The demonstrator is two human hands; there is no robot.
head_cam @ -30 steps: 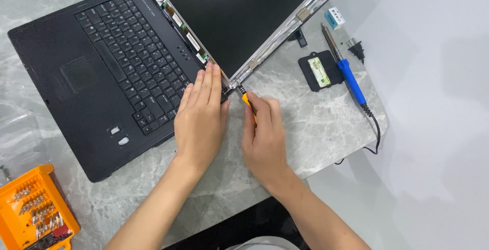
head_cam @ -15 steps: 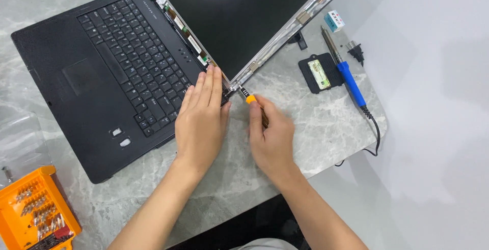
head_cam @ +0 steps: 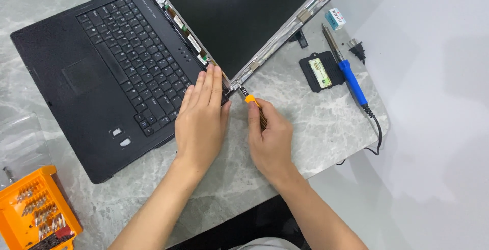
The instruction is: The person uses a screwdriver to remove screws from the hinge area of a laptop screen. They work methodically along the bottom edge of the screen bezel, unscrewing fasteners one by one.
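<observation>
Blue-handled soldering iron (head_cam: 349, 72) with black cord, small black cover plate (head_cam: 321, 72) beside it, orange bit case (head_cam: 35, 212) at table corner, clear plastic bag (head_cam: 20, 143), marble tabletop (head_cam: 326, 128).

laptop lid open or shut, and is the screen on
Open: the laptop lies flat, keyboard exposed, screen panel folded back on the marble table. The screen is dark, apparently off.

One head-worn view looks steeply down from above the person's forearms; close range; the marble surface (head_cam: 316, 128) fills most of it.
</observation>
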